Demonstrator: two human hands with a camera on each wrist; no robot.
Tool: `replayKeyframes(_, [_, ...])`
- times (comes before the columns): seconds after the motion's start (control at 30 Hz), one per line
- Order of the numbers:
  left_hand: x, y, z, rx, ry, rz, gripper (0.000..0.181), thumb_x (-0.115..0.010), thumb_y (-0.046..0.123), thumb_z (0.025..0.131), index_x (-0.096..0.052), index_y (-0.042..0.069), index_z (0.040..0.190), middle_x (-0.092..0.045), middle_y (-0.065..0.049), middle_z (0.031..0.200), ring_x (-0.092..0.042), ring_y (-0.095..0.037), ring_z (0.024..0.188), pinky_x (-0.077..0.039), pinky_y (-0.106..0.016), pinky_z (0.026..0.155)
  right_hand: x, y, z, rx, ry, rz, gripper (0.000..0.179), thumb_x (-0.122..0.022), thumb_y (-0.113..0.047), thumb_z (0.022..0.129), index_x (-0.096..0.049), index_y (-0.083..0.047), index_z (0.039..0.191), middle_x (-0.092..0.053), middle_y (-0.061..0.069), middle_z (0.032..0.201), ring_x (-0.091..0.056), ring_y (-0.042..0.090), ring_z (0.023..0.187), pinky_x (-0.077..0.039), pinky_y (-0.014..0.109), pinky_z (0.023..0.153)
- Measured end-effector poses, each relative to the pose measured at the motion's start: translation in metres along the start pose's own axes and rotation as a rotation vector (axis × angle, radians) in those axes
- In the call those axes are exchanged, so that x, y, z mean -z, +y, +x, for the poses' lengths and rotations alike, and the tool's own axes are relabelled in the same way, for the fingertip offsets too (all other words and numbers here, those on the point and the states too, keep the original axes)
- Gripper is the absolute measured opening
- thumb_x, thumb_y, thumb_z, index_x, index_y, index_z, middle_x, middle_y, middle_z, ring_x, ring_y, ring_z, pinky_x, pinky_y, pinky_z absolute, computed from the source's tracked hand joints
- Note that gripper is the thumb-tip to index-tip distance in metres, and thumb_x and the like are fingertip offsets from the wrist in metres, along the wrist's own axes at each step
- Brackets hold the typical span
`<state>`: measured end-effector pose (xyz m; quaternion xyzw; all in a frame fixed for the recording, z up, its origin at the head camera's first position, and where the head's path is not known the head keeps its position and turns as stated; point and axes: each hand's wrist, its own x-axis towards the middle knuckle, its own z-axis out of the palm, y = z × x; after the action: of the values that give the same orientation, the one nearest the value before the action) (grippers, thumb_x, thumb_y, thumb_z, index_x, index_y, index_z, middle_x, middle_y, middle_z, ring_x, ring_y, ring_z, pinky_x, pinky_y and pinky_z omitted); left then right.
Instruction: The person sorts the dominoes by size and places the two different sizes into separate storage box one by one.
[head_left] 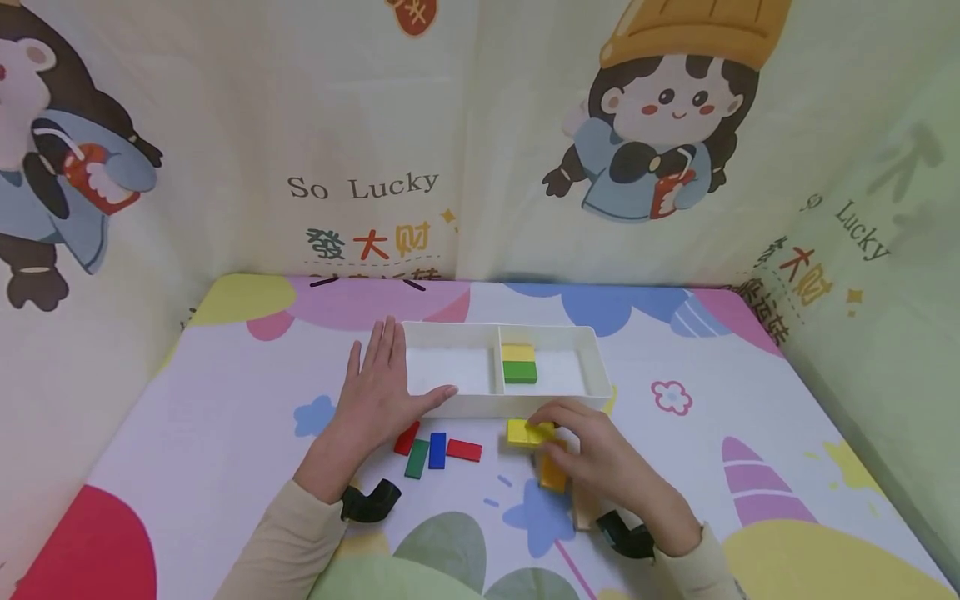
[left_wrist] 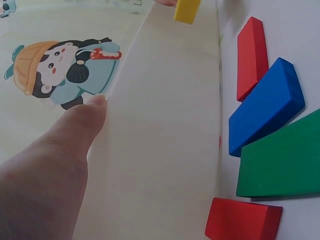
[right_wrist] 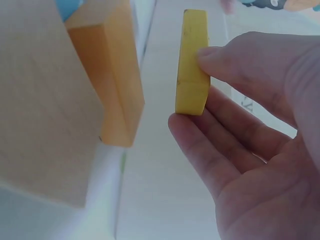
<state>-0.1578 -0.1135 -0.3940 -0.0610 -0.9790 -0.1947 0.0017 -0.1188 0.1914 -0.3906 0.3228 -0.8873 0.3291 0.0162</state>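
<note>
A white two-compartment box point(head_left: 465, 407) lies across the table. My left hand point(head_left: 378, 396) rests at its left end with fingers straight, the thumb reaching over the front wall. In front of the box my right hand point(head_left: 603, 450) pinches a yellow block point(head_left: 519, 432) between thumb and fingers. The right wrist view shows this yellow block point(right_wrist: 192, 75) standing on edge in the grip. Inside the right compartment lie a pale yellow block point(head_left: 517, 352) and a green block point(head_left: 520, 372), side by side against the divider. Below the right hand, an orange block point(head_left: 553, 473) is partly covered.
Near the left hand lie a red block point(head_left: 407, 438), a dark green block point(head_left: 417, 459), a blue block point(head_left: 437, 451) and another red block point(head_left: 465, 451). A wood-coloured block point(head_left: 583, 510) sits by the right wrist. Printed curtains point(head_left: 360, 100) stand behind the table.
</note>
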Motion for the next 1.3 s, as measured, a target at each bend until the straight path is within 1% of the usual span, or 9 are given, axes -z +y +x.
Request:
replayKeyframes(0.27, [0.0, -0.005, 0.002, -0.004, 0.022, 0.008, 0.121, -0.056, 0.077, 0.08, -0.005, 0.0, 0.158, -0.002, -0.018, 0.167, 0.0, -0.037, 0.155, -0.002, -0.063, 0.122, 0.008, 0.001, 0.003, 0.005, 0.036, 0.028, 0.034, -0.075, 0.001, 0.083, -0.067, -0.014, 0.111, -0.068, -0.006, 0.113, -0.064, 0.01, 0.1, -0.059, 0.035, 0.087])
replayKeyframes(0.47, [0.0, -0.007, 0.003, -0.006, 0.016, 0.01, 0.121, -0.055, 0.078, 0.08, -0.004, 0.0, 0.158, -0.002, -0.018, 0.167, 0.001, -0.037, 0.155, -0.002, -0.064, 0.122, 0.013, 0.0, 0.003, -0.031, 0.056, 0.013, 0.035, -0.078, -0.003, 0.083, -0.067, -0.016, 0.113, -0.067, -0.009, 0.114, -0.063, 0.007, 0.099, -0.059, 0.036, 0.087])
replayKeyframes(0.63, [0.0, -0.008, 0.004, -0.009, 0.023, 0.003, 0.121, -0.054, 0.078, 0.081, -0.005, -0.001, 0.158, -0.002, -0.018, 0.167, 0.001, -0.036, 0.155, -0.001, -0.062, 0.122, 0.017, 0.001, 0.008, 0.017, 0.076, -0.004, 0.036, -0.078, -0.002, 0.082, -0.067, -0.015, 0.114, -0.068, -0.007, 0.112, -0.063, 0.009, 0.097, -0.059, 0.037, 0.085])
replayKeyframes(0.7, [0.0, -0.008, 0.005, -0.007, 0.013, -0.004, 0.121, -0.054, 0.078, 0.081, -0.004, -0.001, 0.158, -0.001, -0.018, 0.167, 0.002, -0.036, 0.155, -0.001, -0.062, 0.122, 0.02, 0.002, 0.01, 0.035, 0.08, -0.014, 0.036, -0.078, -0.001, 0.082, -0.068, -0.014, 0.113, -0.069, -0.005, 0.111, -0.064, 0.01, 0.096, -0.059, 0.037, 0.084])
replayKeyframes(0.77, [-0.001, -0.008, 0.005, -0.003, 0.004, -0.011, 0.121, -0.055, 0.077, 0.081, -0.004, 0.0, 0.158, -0.001, -0.018, 0.167, 0.002, -0.036, 0.155, 0.0, -0.062, 0.122, 0.022, 0.002, 0.013, 0.037, 0.085, -0.031, 0.036, -0.078, 0.0, 0.081, -0.068, -0.014, 0.113, -0.069, -0.006, 0.11, -0.063, 0.01, 0.096, -0.059, 0.034, 0.083])
replayKeyframes(0.87, [-0.001, -0.008, 0.006, -0.004, -0.001, -0.018, 0.121, -0.056, 0.077, 0.08, -0.004, -0.001, 0.158, -0.001, -0.018, 0.167, 0.002, -0.037, 0.155, 0.0, -0.062, 0.122, 0.026, 0.002, 0.017, 0.025, 0.088, -0.052, 0.036, -0.079, 0.0, 0.081, -0.068, -0.014, 0.112, -0.068, -0.006, 0.11, -0.062, 0.009, 0.096, -0.059, 0.033, 0.084])
replayKeyframes(0.97, [-0.001, -0.007, 0.007, -0.007, 0.008, -0.018, 0.12, -0.056, 0.077, 0.08, -0.005, 0.0, 0.158, -0.002, -0.018, 0.167, 0.001, -0.036, 0.155, -0.001, -0.062, 0.122, 0.029, 0.001, 0.021, 0.017, 0.085, -0.069, 0.036, -0.078, -0.002, 0.082, -0.068, -0.015, 0.114, -0.068, -0.006, 0.112, -0.061, 0.009, 0.097, -0.059, 0.033, 0.085])
replayKeyframes(1.17, [-0.002, -0.007, 0.008, -0.009, -0.006, -0.012, 0.122, -0.055, 0.078, 0.08, -0.004, 0.0, 0.158, -0.001, -0.017, 0.167, 0.002, -0.036, 0.155, -0.001, -0.062, 0.123, 0.033, 0.001, 0.029, -0.001, 0.074, -0.095, 0.039, -0.077, -0.002, 0.083, -0.068, -0.01, 0.12, -0.067, -0.001, 0.117, -0.066, 0.014, 0.101, -0.059, 0.038, 0.087])
replayKeyframes(1.3, [-0.003, -0.007, 0.009, -0.014, -0.004, -0.014, 0.121, -0.055, 0.077, 0.08, -0.004, 0.0, 0.158, -0.002, -0.018, 0.167, 0.002, -0.036, 0.155, -0.001, -0.062, 0.123, 0.034, 0.0, 0.034, -0.018, 0.07, -0.116, 0.041, -0.077, -0.003, 0.083, -0.068, -0.008, 0.122, -0.067, 0.003, 0.119, -0.067, 0.016, 0.102, -0.059, 0.037, 0.088])
